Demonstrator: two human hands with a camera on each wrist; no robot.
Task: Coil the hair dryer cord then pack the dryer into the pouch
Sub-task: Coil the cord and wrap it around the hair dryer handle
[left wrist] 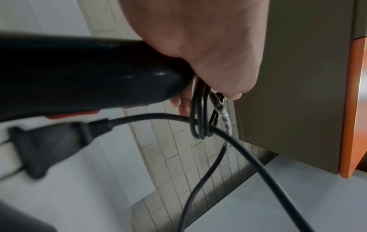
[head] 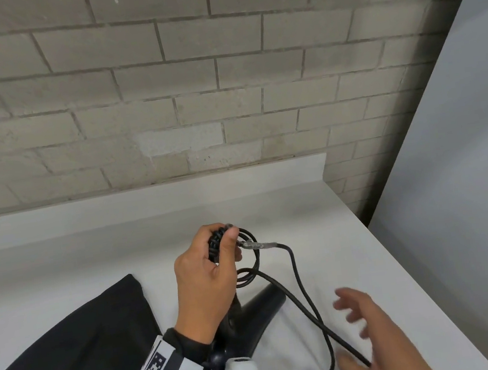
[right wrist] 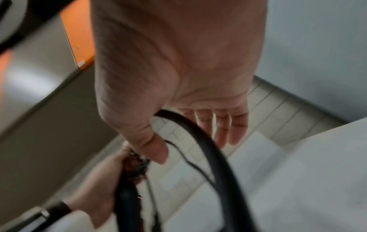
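Observation:
My left hand (head: 228, 241) grips a bundle of black cord loops (head: 248, 265), thumb pressed on top. A taped stretch of cord (head: 258, 245) sticks out to the right of the thumb. The black hair dryer (head: 260, 310) lies under that hand on the white counter. From the loops the loose cord (head: 310, 309) runs down to my right hand (head: 353, 330), whose fingers are spread; the cord lies across its palm (right wrist: 210, 150). The left wrist view shows the loops (left wrist: 200, 124), the dryer body (left wrist: 89, 75) and the plug (left wrist: 49, 146) hanging blurred. The black pouch (head: 71, 347) lies flat at the left.
The white counter (head: 351, 232) ends at a raised lip against a grey brick wall (head: 192, 83). Its right edge runs diagonally beside a pale panel (head: 465, 155). An orange-edged cabinet (left wrist: 353, 109) appears in the wrist views.

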